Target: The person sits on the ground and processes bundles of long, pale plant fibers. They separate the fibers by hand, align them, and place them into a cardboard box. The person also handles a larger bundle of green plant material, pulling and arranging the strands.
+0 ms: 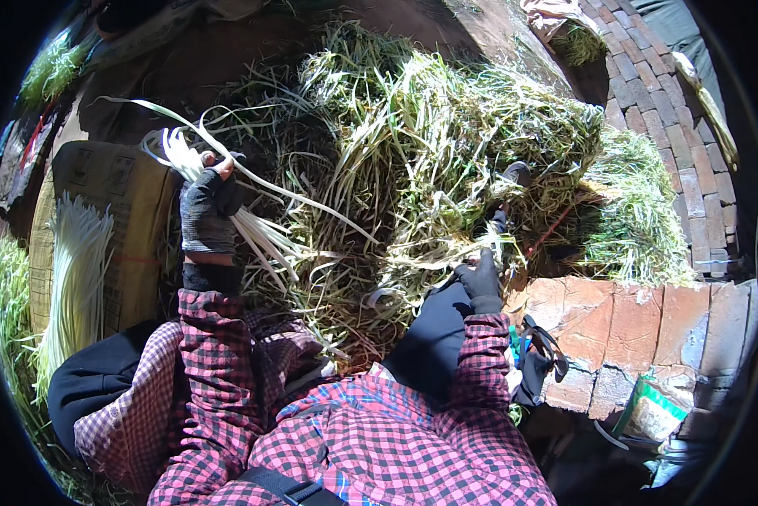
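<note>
My left hand (214, 190), in a dark glove with bare fingertips, grips a bunch of long white leafy stalks (179, 152). They look like blanched chives or garlic shoots. Their other ends hang below the hand, and one long leaf (303, 199) arcs off to the right. My right hand (481, 278), in a black glove, is above my knee at the near edge of a heap of green and withered leaves (417, 133). Pale leaves touch its fingers; whether they are pinched is unclear. A neat bundle of white stalks (78, 272) lies over a yellowish printed package (132, 234) on my left.
Brick paving (663, 101) curves along the right, with a low brick ledge (613, 322) nearer me. Another leaf pile (638, 215) lies between them. A black strapped item (537, 364) and a green-and-white bag (654, 411) lie at lower right. More greens (8, 284) line the left edge.
</note>
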Available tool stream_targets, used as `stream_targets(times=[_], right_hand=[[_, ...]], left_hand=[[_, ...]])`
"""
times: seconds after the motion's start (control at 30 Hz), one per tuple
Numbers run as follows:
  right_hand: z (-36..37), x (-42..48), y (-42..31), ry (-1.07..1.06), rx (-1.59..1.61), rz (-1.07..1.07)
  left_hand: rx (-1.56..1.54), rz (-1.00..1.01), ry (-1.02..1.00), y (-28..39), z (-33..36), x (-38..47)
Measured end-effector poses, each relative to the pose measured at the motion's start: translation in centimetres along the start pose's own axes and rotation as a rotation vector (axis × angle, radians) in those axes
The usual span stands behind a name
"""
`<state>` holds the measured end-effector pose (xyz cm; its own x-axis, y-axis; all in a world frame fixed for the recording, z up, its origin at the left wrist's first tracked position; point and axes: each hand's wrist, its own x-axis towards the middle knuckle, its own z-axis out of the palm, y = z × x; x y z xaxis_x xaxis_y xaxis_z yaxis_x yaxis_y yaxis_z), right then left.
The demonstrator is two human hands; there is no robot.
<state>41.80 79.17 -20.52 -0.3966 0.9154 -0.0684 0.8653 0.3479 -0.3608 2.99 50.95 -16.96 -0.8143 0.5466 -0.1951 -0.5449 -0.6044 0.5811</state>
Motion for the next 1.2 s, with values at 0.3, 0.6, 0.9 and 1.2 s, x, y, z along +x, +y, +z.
stream_targets(times=[0.3, 0.6, 0.9, 1.2], right_hand=[[6.9, -7.8, -20.0, -0.555, 0.354, -0.555], [9.2, -8.1, -21.5, -0.554, 0.513, -0.742], [9.5, -7.6, -20.7, -0.486, 0.894, -0.309], [12.4, -1.8, -16.8, -0.239, 0.687, -0.225]], left_hand=[[0.12, -0.115, 0.054, -2.3, 1.7, -0.8], [0.184, -0.161, -0.04, -2.6, 2.4, -1.2], [0.386, -0.252, -0.106, -4.1, 1.9, -0.8], [0.331, -0.052, 0.202, -2.0, -1.3, 0.7]])
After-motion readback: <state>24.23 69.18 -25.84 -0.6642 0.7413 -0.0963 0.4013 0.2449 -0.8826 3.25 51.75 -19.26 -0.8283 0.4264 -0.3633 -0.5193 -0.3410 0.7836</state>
